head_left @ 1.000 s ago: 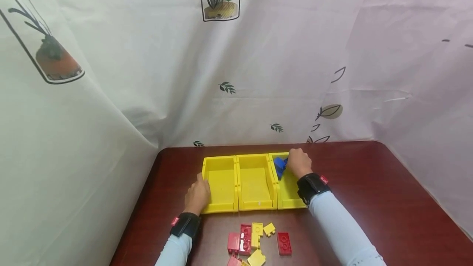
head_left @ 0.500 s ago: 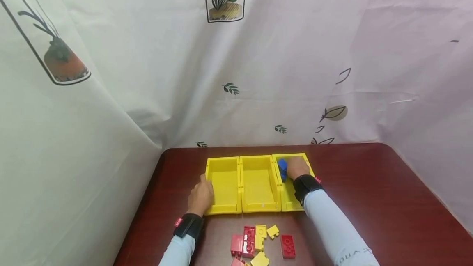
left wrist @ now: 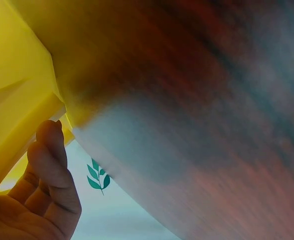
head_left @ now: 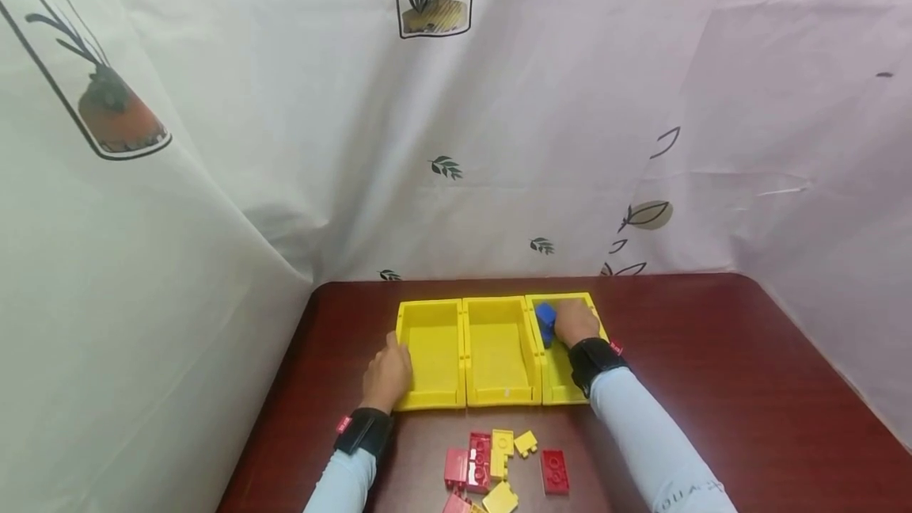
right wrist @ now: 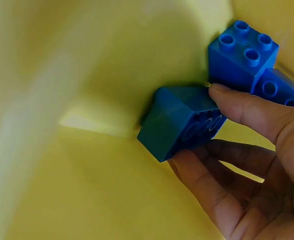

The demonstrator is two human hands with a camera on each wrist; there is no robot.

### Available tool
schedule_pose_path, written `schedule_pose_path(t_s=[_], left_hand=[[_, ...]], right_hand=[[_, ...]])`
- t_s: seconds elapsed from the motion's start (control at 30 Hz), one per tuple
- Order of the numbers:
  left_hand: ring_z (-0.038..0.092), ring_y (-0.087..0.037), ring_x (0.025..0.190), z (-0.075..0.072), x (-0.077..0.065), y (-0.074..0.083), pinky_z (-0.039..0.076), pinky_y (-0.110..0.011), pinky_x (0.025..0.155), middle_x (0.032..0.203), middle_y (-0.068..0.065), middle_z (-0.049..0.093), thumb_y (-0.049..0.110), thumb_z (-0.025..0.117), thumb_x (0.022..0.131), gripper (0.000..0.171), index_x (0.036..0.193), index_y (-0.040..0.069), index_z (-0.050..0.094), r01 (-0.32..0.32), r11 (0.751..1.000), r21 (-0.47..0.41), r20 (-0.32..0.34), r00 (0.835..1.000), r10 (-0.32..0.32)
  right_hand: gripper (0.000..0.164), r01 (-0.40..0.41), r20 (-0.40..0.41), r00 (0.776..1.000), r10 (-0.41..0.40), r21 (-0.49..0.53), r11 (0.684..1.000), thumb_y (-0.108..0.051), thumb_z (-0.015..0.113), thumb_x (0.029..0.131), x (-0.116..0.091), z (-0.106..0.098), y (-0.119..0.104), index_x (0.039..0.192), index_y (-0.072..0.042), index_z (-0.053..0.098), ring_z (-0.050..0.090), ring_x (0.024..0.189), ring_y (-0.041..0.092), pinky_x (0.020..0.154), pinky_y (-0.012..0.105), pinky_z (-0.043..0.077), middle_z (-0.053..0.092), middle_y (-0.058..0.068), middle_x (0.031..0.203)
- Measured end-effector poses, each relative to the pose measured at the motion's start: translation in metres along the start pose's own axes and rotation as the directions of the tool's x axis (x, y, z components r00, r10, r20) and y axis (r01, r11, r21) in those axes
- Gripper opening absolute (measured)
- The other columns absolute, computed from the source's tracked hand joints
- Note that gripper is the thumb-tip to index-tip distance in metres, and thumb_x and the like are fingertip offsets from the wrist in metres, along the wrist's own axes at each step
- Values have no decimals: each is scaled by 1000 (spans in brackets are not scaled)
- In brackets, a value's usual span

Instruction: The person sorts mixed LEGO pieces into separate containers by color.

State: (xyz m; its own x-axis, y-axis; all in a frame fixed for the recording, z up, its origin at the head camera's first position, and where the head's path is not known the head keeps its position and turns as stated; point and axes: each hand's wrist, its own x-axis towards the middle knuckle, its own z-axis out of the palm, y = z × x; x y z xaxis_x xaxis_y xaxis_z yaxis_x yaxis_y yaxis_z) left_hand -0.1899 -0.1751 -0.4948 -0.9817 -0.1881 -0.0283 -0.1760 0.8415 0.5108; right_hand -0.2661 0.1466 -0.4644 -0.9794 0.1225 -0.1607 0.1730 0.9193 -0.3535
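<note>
Three yellow bins stand joined side by side on the table. My left hand (head_left: 387, 374) grips the outer side wall of the left yellow bin (head_left: 430, 400); its curled fingers lie against the yellow plastic in the left wrist view. Inside the right yellow bin (head_left: 563, 394), my right hand (head_left: 575, 321) pinches a blue toy brick (right wrist: 161, 125) between thumb and fingers. This brick is tilted, its hollow underside facing the palm. Other blue bricks (right wrist: 241, 60) lie beside it in the corner, near the thumb; the head view shows some of the blue (head_left: 545, 323) left of the hand.
The middle yellow bin (head_left: 496, 396) stands between the other two. In front lie several loose red bricks (head_left: 554, 472) and yellow bricks (head_left: 501, 497) on the dark red table (head_left: 712, 386). A white printed cloth (head_left: 534, 125) hangs behind and at the sides.
A second ago my right hand was at the right bin's far rim; it has lowered into the bin. My left hand keeps its place on the left bin. The view has shifted slightly.
</note>
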Motion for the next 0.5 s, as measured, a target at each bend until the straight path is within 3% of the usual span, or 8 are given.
schedule_pose_path(t_s=[0.17, 0.33, 0.43, 0.5], left_hand=[[55, -24, 68, 2, -1, -2, 48, -41, 65, 87, -13, 58, 26, 46, 102, 40, 135, 3, 40, 9, 1000, -1, 9, 1000, -9], [55, -25, 68, 0, 0, -3, 48, -41, 64, 86, -14, 57, 25, 46, 102, 38, 133, 4, 40, 14, 1000, -4, 9, 1000, -14], [56, -26, 68, -1, 1, -3, 48, -41, 63, 85, -14, 58, 25, 46, 102, 38, 133, 4, 40, 15, 1000, 0, 6, 1000, -15], [56, -26, 68, -2, 2, -3, 48, -41, 63, 86, -14, 58, 25, 45, 102, 38, 133, 4, 40, 14, 1000, 3, 4, 1000, -14]], right_hand=[[17, 10, 14, 1000, -9, -58, 998, -11, 65, 91, -4, 1, 0, 97, 5, 67, 59, 67, 27, 73, 41, 56, 60, 12, 75], [23, 70, 10, 998, -69, -115, 991, -12, 71, 86, -14, -21, -13, 99, 6, 66, 57, 65, 26, 64, 37, 54, 59, 13, 76], [21, 107, 26, 994, -105, -119, 987, -16, 73, 86, -31, -39, -26, 92, 3, 65, 57, 64, 24, 57, 33, 49, 58, 12, 75], [22, 176, 8, 984, -177, -108, 978, -19, 75, 86, -50, -44, -34, 89, 0, 65, 56, 64, 22, 55, 31, 47, 58, 10, 76]])
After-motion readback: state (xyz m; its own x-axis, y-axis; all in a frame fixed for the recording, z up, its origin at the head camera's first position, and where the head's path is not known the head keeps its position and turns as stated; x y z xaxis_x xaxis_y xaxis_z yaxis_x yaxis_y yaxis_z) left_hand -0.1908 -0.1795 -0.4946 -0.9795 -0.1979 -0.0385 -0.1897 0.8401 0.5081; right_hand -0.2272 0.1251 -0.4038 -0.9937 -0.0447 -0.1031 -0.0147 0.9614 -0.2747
